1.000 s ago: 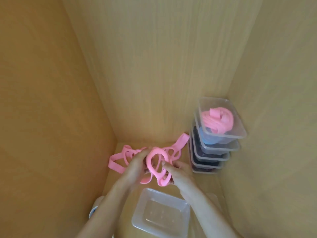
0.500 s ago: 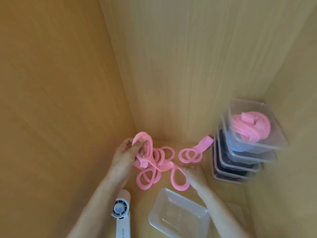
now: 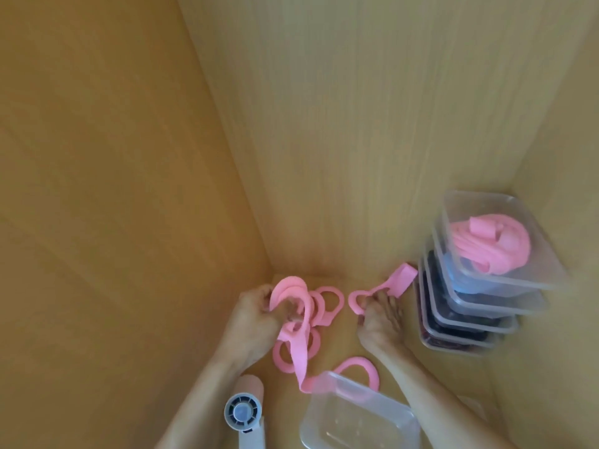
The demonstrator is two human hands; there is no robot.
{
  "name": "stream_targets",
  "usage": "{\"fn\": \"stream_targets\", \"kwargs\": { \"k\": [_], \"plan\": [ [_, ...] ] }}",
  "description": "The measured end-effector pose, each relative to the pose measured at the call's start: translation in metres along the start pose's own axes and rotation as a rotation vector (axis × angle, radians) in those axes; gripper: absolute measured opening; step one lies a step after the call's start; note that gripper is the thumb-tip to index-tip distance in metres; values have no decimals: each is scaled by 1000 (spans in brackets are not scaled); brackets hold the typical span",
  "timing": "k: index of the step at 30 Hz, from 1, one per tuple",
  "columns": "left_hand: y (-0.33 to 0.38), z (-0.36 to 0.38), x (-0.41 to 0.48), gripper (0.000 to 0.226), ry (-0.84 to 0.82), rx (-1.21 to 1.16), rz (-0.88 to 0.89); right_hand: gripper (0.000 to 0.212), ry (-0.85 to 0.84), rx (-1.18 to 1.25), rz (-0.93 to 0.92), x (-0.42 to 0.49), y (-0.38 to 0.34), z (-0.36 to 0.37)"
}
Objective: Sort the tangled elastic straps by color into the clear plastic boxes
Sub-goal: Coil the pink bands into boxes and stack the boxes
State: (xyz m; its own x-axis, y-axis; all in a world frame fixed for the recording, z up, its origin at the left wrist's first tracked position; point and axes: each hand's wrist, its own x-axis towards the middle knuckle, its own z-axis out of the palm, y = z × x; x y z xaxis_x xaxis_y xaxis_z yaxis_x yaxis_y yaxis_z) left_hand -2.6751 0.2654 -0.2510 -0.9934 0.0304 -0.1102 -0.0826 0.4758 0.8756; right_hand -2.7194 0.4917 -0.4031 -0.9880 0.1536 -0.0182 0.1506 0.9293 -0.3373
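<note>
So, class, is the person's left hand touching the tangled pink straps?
Touching. The head view shows the left hand gripping the tangled pink straps, its fingers curled round a loop.

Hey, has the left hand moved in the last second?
Yes. The left hand, gripping the pink strap, has shifted left toward the side wall, away from the stack of boxes and the right hand.

Straps [image 3: 301, 319] lie left of stacked boxes [image 3: 479, 306].
</note>
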Motion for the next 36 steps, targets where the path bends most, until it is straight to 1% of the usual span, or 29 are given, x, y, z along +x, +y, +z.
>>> {"fn": "stream_targets", "kwargs": {
  "k": [1, 3, 5, 7, 10, 14, 19, 21, 23, 25, 28, 33, 36],
  "plan": [
    [-2, 1, 1, 13, 4, -23, -40, 21, 19, 138, 24, -1, -5, -8],
    [-3, 5, 4, 15, -24, -122, -130, 0, 21, 534, 96, -7, -15, -30],
    [-1, 8, 6, 18, -29, -194, -169, 12, 18, 843, 95, -15, -25, -55],
    [5, 10, 7, 17, -31, -261, -159, 15, 32, 971, 37, -25, -35, -81],
    [18, 14, 9, 16, -52, -338, -106, 14, 78, 1036, -46, -38, -51, -119],
    [39, 18, 7, 15, -78, -369, 4, 15, 84, 1076, -117, -58, -69, -149],
    [56, 21, -3, 13, -180, -469, 87, 10, 50, 1171, -80, -75, -77, -149],
    [62, 21, -8, 17, -222, -468, 130, 3, 30, 1254, -124, -79, -77, -152],
    [67, 19, -12, 24, -256, -489, 175, 7, 26, 1304, -157, -81, -76, -159],
    [71, 17, -14, 28, -289, -473, 224, 9, 27, 1302, -155, -80, -74, -168],
    [79, 12, -15, 24, -321, -429, 286, 11, 27, 1282, -160, -77, -70, -185],
    [96, 10, -10, 22, -302, -429, 333, 7, 9, 1305, -110, -76, -70, -217],
    [113, 8, -7, 24, -293, -460, 356, 13, 0, 1320, -108, -73, -75, -242]
  ]
}}
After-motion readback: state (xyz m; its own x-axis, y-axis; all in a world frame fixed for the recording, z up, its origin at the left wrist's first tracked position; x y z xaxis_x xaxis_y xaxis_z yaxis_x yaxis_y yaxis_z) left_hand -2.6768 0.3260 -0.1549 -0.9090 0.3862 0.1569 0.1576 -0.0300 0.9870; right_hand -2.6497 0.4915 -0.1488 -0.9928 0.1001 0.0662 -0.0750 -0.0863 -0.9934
